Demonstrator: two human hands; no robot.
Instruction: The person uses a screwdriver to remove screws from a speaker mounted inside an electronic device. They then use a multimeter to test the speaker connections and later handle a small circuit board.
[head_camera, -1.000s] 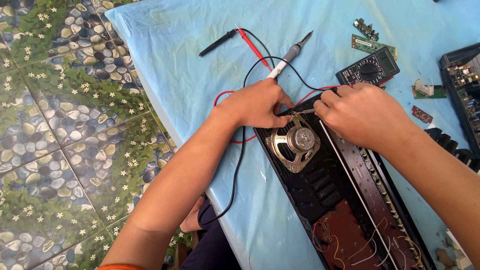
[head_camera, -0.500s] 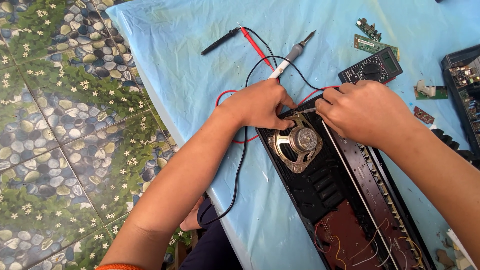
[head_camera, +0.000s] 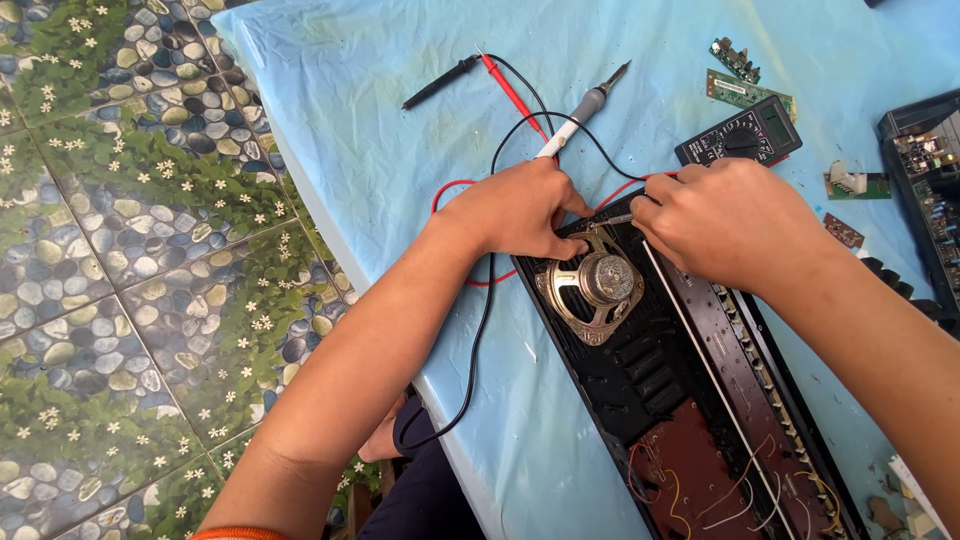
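Head view: we look down on a table draped in a pale blue cloth (head_camera: 370, 130), with a pebble-and-flower patterned floor (head_camera: 110, 250) to the left.
Long black plastic casing (head_camera: 650, 400): it lies open and slants across the cloth, showing a brown circuit board (head_camera: 690, 470) with thin wires at its near end.
Round metal speaker (head_camera: 598, 283): it sits inside the casing's far end, magnet side up, right beneath our hands.
Left hand (head_camera: 515, 210): our fingers are curled and pinched together at the speaker's upper rim; we cannot tell what they grip.
Right hand (head_camera: 730, 220): our fingers are closed around a thin metal tool (head_camera: 615, 219), its tip pointing at the left hand.
Soldering iron with grey grip (head_camera: 585, 108): it rests on the cloth just beyond the left hand.
Black digital multimeter (head_camera: 740, 132): it lies near the right hand, with its red probe (head_camera: 505, 85) and black probe (head_camera: 440, 82) farther off.
Small green circuit boards (head_camera: 745, 90): they lie beyond the multimeter.
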